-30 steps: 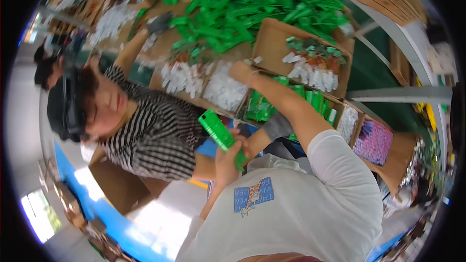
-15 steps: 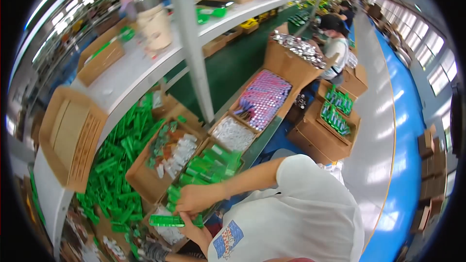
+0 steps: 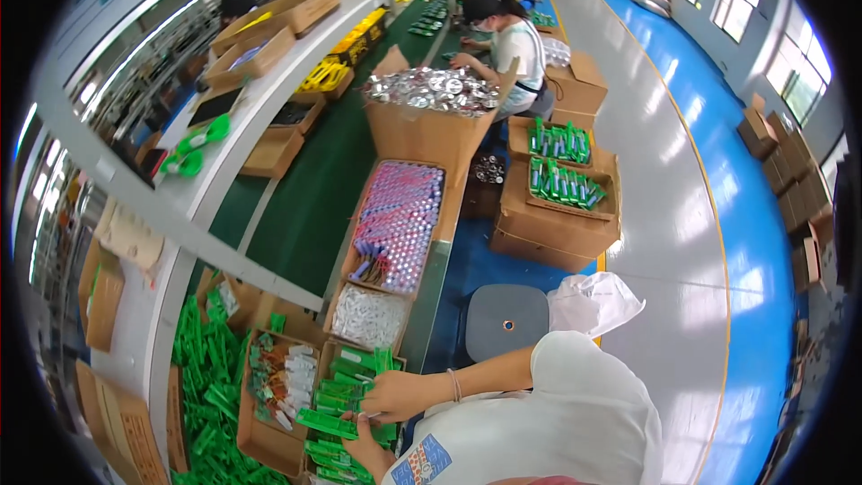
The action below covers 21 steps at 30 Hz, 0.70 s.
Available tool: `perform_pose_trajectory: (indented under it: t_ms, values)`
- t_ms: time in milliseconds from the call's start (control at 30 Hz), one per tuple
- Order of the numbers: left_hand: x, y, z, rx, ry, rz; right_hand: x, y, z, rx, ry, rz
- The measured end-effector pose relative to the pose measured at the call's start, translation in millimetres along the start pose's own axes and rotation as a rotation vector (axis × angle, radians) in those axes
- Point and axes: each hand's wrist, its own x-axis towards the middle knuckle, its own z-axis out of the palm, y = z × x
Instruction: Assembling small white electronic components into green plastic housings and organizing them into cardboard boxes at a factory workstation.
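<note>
My left hand [image 3: 368, 452] is closed around one end of a long green plastic housing [image 3: 325, 423], held above a carton of similar parts. Just above it, my right hand [image 3: 395, 396] is closed, its fingertips close to the housing's near end. Whatever sits between those fingertips is too small to make out. Under both hands lie several green housings [image 3: 334, 392] in the carton. Left of it stands a cardboard box [image 3: 246, 431] holding white pieces [image 3: 297, 375] and green circuit boards with wires [image 3: 266, 361].
A large heap of green parts [image 3: 205, 368] spreads at the left. Beyond my hands are a tray of white parts [image 3: 369, 315], a tray of purple-pink cylinders [image 3: 400, 224] and a box of shiny metal parts [image 3: 431, 90]. A grey stool [image 3: 507, 321] stands right; a co-worker [image 3: 518, 54] sits farther off.
The view has swung to the right, bringing in the stool and more floor. My hands stay close together, and the green housing remains in my left hand.
</note>
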Motion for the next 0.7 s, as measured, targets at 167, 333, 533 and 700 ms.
perform_pose_trajectory:
  t_ms: [167, 333, 533, 700]
  values:
    - [0, 19, 30, -0.026, -0.069, -0.017, -19, 22, -21, 0.511, -0.039, 0.35]
    - [0, 31, 56, 0.072, -0.275, -0.054, -26, 25, -42, 0.711, -0.067, 0.487]
    - [-2, 34, 61, -0.024, -0.276, -0.055, -29, 21, -41, 0.583, 0.109, 0.386]
    - [-5, 32, 49, 0.047, -0.243, 0.05, -22, 18, -30, 0.593, 0.204, 0.38]
